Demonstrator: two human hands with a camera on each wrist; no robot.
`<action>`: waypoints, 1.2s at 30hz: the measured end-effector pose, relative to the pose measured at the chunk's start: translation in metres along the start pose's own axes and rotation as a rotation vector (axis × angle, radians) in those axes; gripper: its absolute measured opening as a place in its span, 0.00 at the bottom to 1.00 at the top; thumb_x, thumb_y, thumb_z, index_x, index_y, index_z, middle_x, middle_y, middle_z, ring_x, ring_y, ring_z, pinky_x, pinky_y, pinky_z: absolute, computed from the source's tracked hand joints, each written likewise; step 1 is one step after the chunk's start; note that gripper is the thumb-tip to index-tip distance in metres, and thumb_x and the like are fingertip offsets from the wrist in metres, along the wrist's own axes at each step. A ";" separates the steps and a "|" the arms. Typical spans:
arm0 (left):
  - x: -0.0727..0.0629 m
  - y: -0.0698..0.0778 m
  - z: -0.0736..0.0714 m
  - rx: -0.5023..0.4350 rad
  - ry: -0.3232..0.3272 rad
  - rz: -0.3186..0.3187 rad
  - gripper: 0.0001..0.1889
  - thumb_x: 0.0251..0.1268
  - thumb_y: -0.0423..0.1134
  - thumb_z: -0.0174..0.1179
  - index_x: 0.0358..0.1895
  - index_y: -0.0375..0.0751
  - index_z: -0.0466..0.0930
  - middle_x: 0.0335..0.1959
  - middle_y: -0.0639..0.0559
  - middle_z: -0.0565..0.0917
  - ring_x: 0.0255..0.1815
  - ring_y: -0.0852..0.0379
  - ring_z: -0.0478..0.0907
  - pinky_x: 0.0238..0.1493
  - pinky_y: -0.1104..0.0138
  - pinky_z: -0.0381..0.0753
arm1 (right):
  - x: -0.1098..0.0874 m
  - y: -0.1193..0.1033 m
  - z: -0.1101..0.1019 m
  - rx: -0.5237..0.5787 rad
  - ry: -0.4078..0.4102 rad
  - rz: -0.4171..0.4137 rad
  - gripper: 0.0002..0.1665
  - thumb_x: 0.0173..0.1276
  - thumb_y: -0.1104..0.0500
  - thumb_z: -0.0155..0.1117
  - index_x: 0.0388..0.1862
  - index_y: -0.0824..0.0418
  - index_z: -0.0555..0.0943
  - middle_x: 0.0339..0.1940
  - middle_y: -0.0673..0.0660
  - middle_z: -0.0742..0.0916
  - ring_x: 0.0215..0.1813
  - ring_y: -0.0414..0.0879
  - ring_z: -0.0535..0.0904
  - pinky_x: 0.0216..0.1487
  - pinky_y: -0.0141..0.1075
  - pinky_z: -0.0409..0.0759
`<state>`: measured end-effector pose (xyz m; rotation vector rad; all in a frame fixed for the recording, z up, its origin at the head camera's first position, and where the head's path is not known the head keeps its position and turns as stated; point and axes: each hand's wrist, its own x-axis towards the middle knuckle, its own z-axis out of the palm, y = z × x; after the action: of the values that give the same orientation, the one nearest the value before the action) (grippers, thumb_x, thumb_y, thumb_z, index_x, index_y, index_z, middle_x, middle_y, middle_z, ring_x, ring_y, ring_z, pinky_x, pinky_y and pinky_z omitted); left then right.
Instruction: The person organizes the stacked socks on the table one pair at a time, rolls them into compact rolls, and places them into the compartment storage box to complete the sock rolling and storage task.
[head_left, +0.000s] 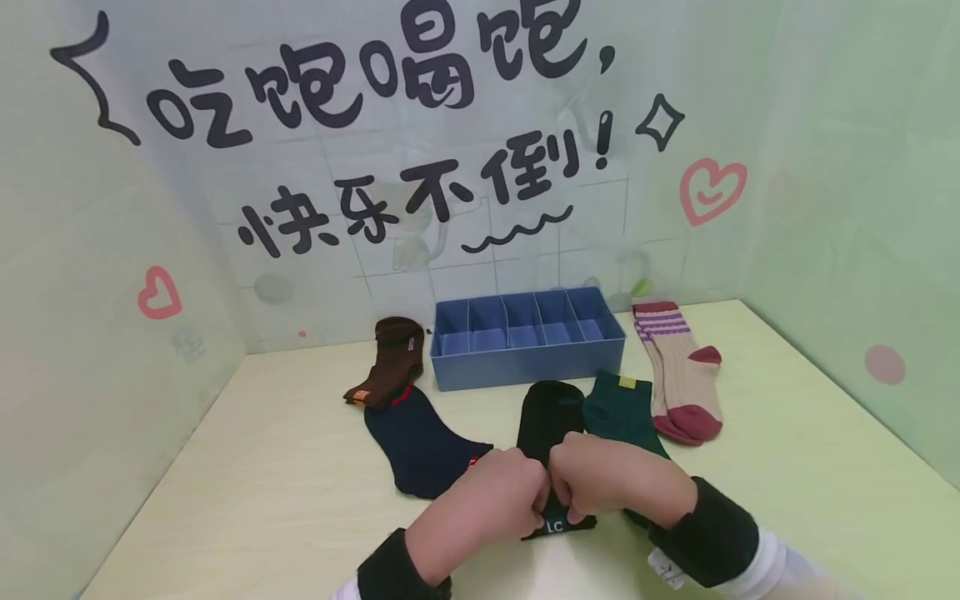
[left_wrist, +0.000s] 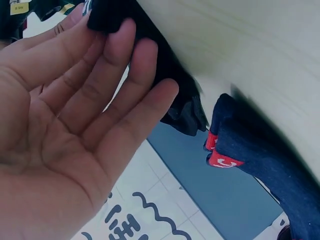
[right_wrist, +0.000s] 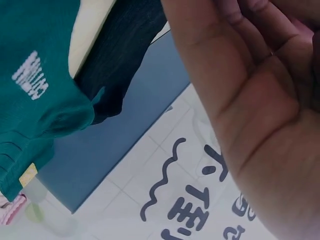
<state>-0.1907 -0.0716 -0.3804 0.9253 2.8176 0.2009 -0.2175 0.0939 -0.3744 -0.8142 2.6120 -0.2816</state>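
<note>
The step in hand looks like straightening or folding the black sock (head_left: 551, 408), which lies on the worktop (head_left: 277, 467) between the navy sock (head_left: 420, 442) and the dark green sock (head_left: 622, 408); the next move seems to call for an even hold along its lettered cuff. Left hand (head_left: 506, 492) and right hand (head_left: 611, 473) both pinch that cuff, forearms angled inward, knuckles close together.

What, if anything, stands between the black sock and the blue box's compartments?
Only the front wall of the blue box, just past the far end of the black sock; a lift seems needed. Nothing else visible lies between: the green sock is to the right, the navy sock to the left.
</note>
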 end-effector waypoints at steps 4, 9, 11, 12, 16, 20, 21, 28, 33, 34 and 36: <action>-0.002 0.000 0.001 0.019 0.014 -0.009 0.23 0.62 0.33 0.72 0.12 0.53 0.72 0.09 0.63 0.62 0.17 0.65 0.61 0.25 0.70 0.57 | -0.003 -0.005 0.002 -0.044 0.050 -0.011 0.20 0.57 0.66 0.84 0.13 0.56 0.82 0.12 0.47 0.77 0.23 0.39 0.72 0.29 0.32 0.73; -0.003 -0.002 0.001 -0.013 -0.017 -0.056 0.22 0.61 0.36 0.72 0.12 0.54 0.72 0.11 0.63 0.62 0.17 0.65 0.62 0.22 0.68 0.60 | -0.008 -0.013 0.005 -0.214 0.103 -0.012 0.18 0.63 0.62 0.80 0.17 0.55 0.82 0.13 0.48 0.71 0.20 0.42 0.66 0.25 0.33 0.64; -0.002 -0.005 0.001 -0.056 -0.037 -0.059 0.20 0.61 0.36 0.73 0.14 0.54 0.75 0.12 0.64 0.65 0.18 0.65 0.63 0.22 0.69 0.62 | -0.009 -0.016 0.007 -0.295 0.107 -0.017 0.11 0.63 0.61 0.80 0.24 0.55 0.86 0.17 0.49 0.75 0.22 0.44 0.68 0.27 0.34 0.68; -0.001 -0.007 0.000 -0.094 -0.050 -0.059 0.20 0.61 0.35 0.72 0.15 0.53 0.75 0.12 0.63 0.64 0.18 0.65 0.62 0.22 0.69 0.61 | -0.010 -0.017 0.007 -0.326 0.100 -0.022 0.08 0.63 0.60 0.81 0.28 0.56 0.88 0.18 0.50 0.77 0.22 0.44 0.69 0.28 0.34 0.70; 0.001 -0.015 -0.002 -0.257 -0.098 -0.039 0.19 0.61 0.30 0.71 0.16 0.50 0.76 0.12 0.64 0.61 0.18 0.65 0.58 0.23 0.71 0.58 | -0.012 -0.021 0.010 -0.409 0.105 -0.077 0.08 0.61 0.58 0.83 0.33 0.56 0.89 0.21 0.51 0.80 0.24 0.44 0.69 0.30 0.32 0.73; 0.002 -0.021 -0.005 -0.285 -0.126 0.000 0.15 0.62 0.29 0.71 0.19 0.47 0.83 0.13 0.65 0.65 0.19 0.66 0.58 0.24 0.73 0.59 | -0.012 -0.022 0.010 -0.435 0.113 -0.102 0.08 0.61 0.57 0.84 0.34 0.55 0.90 0.21 0.51 0.81 0.25 0.44 0.69 0.30 0.31 0.73; 0.001 -0.021 -0.006 -0.272 -0.134 0.005 0.12 0.62 0.29 0.71 0.21 0.48 0.87 0.13 0.66 0.68 0.19 0.66 0.60 0.25 0.74 0.61 | -0.012 -0.023 0.010 -0.438 0.113 -0.104 0.08 0.61 0.57 0.84 0.35 0.55 0.91 0.22 0.51 0.82 0.25 0.44 0.69 0.31 0.31 0.73; 0.001 -0.027 -0.010 -0.270 -0.184 -0.007 0.12 0.62 0.29 0.70 0.21 0.47 0.86 0.14 0.63 0.61 0.21 0.64 0.57 0.26 0.70 0.57 | -0.016 -0.030 0.017 -0.540 0.207 -0.134 0.07 0.63 0.55 0.82 0.31 0.53 0.90 0.18 0.50 0.80 0.21 0.44 0.66 0.25 0.31 0.67; 0.002 -0.029 -0.010 -0.296 -0.184 -0.048 0.07 0.61 0.32 0.73 0.27 0.48 0.93 0.14 0.65 0.72 0.22 0.64 0.62 0.27 0.72 0.62 | -0.016 -0.041 0.032 -0.743 0.267 -0.084 0.06 0.63 0.49 0.82 0.33 0.46 0.92 0.20 0.49 0.83 0.25 0.44 0.69 0.24 0.33 0.72; 0.002 -0.029 -0.010 -0.287 -0.184 -0.050 0.06 0.61 0.32 0.73 0.29 0.49 0.94 0.15 0.65 0.75 0.22 0.64 0.63 0.27 0.72 0.64 | -0.016 -0.044 0.035 -0.786 0.257 -0.074 0.05 0.63 0.47 0.82 0.34 0.43 0.92 0.22 0.49 0.84 0.27 0.45 0.69 0.25 0.33 0.74; 0.003 -0.028 -0.010 -0.267 -0.186 -0.056 0.06 0.61 0.33 0.73 0.31 0.50 0.95 0.18 0.65 0.81 0.23 0.64 0.66 0.29 0.72 0.67 | -0.015 -0.048 0.040 -0.847 0.234 -0.057 0.04 0.64 0.45 0.81 0.36 0.39 0.92 0.23 0.49 0.85 0.27 0.46 0.70 0.26 0.33 0.75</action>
<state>-0.2110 -0.0932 -0.3758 0.7619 2.5630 0.4469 -0.1649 0.0610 -0.3917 -1.1586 2.9173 0.8220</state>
